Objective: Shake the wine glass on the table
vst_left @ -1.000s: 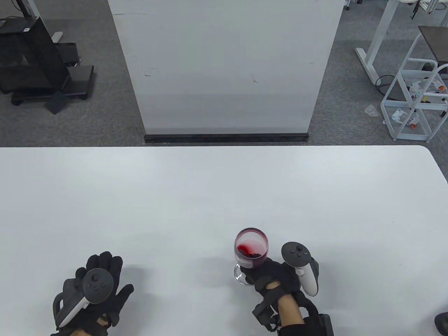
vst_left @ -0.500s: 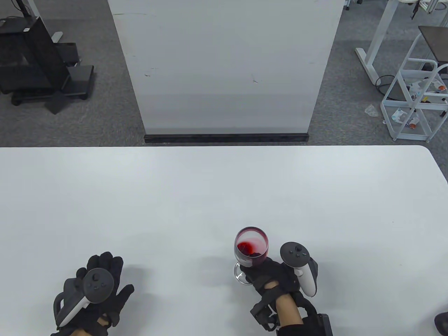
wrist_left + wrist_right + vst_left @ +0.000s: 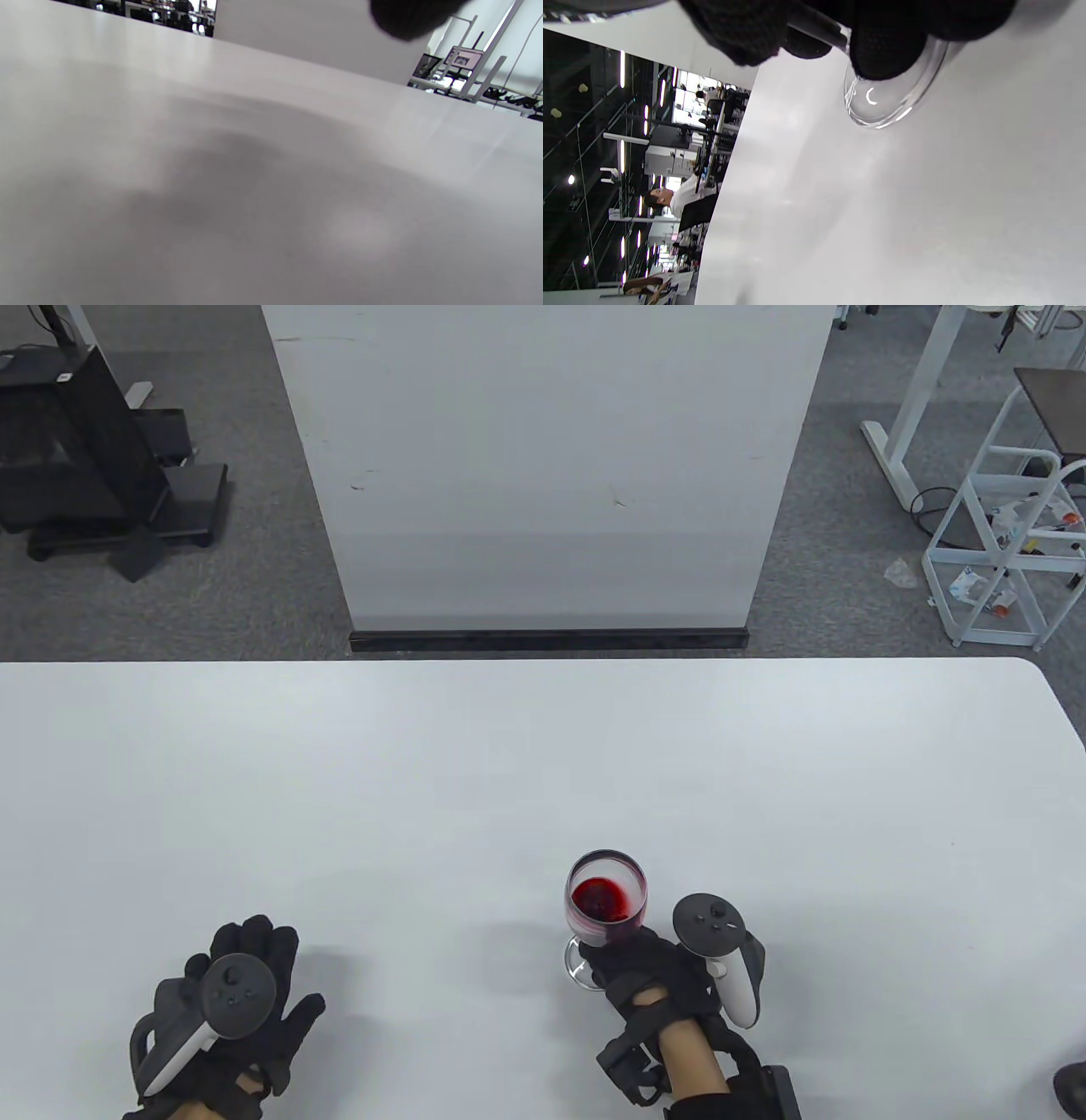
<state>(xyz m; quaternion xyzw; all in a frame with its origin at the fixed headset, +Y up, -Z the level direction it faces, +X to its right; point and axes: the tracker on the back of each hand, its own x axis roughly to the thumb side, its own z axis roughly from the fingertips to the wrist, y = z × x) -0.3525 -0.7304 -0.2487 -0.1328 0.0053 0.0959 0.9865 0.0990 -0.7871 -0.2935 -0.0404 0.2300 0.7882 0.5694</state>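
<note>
near the front edge of the white table (image 3: 509, 780), the left hand (image 3: 229, 1018) lies flat with fingers spread, grasping nothing. to its right, the right hand (image 3: 657, 980) has its fingers (image 3: 882, 51) closed around the stem of the wine glass (image 3: 604, 903), just above the clear foot (image 3: 882, 106). the glass stands almost upright, its long axis vertical and its mouth up, with red wine inside. no readable writing shows.

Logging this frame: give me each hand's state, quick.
Left hand: open, flat on the table, holding nothing.
Right hand: closed around the stem of the wine glass.
</note>
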